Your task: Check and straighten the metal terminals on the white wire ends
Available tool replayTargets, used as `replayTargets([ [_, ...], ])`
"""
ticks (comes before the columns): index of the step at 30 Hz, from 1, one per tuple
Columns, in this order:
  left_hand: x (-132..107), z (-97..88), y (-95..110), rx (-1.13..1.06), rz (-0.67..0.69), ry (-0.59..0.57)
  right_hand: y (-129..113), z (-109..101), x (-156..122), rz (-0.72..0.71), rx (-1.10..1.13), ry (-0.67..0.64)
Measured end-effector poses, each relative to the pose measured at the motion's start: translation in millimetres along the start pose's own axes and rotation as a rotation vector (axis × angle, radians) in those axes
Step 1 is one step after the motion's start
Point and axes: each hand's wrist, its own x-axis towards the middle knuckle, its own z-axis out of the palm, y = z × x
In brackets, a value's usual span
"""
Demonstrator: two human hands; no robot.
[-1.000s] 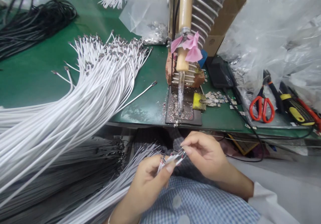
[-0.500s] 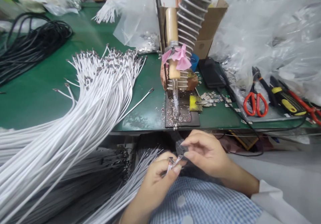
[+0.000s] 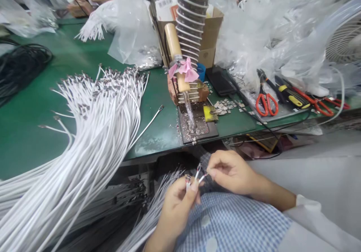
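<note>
White cable ends, a small cluster of them, sit pinched between both hands just below the desk edge, over the lap in blue checked cloth. The left hand is closed around the bunch, thumb pressed on top, the little metal tips poking out past the fingers. The right hand nips one tip between thumb and forefinger, drawing it apart from the others. These cables look light, thin and bendy, likely to spring back when let go; the bare tips look delicate, so the safer grip is on the white jacket just behind them. More loose cables trail down from the left hand. Up on the green desk lies a big fan of white cables, well apart from the hands. Right of it a wooden-handled soldering iron stands tilted over a dark tray. Farther right lie red scissors and a yellow screwdriver.
</note>
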Motion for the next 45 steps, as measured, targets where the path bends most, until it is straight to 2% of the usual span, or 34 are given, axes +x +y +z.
replayTargets([
  [5,0,-10.0,3,0.047,0.049,-0.046,-3,3,-5,-0.020,0.013,0.026],
  [10,0,-12.8,10,0.033,0.006,-0.158,-4,3,-6,-0.024,0.049,0.032],
  [14,-1,-13.1,13,0.054,-0.034,-0.218,-1,-2,-3,-0.058,0.042,-0.020],
  [17,-1,-11.2,14,0.056,-0.053,-0.218,2,-6,3,-0.105,-0.020,-0.057],
  [19,1,-8.6,16,0.066,-0.020,-0.183,3,-10,5,-0.114,-0.008,-0.074],
  [22,4,-3.9,19,0.123,0.089,-0.084,7,-18,5,-0.132,0.093,-0.208],
  [24,5,-0.7,21,0.150,0.139,-0.035,9,-25,3,-0.147,0.244,-0.367],
  [26,6,2.8,23,0.174,0.144,-0.029,12,-30,3,-0.162,0.421,-0.424],
  [28,7,6.5,24,0.203,0.125,-0.054,13,-31,4,-0.128,0.453,-0.320],
  [30,8,10.1,26,0.223,0.110,-0.110,13,-28,7,-0.059,0.294,-0.225],
  [32,9,13.1,26,0.230,0.092,-0.170,13,-22,10,-0.048,0.125,-0.222],
  [34,10,14.9,26,0.215,0.047,-0.194,13,-18,12,-0.102,0.082,-0.237],
  [36,8,15.6,25,0.151,-0.009,-0.145,14,-15,12,-0.111,0.093,-0.219],
  [40,3,15.1,25,0.027,-0.055,-0.028,17,-15,8,0.018,0.073,-0.211],
  [45,2,16.3,27,-0.005,-0.060,-0.035,17,-11,2,0.129,0.175,-0.194],
])
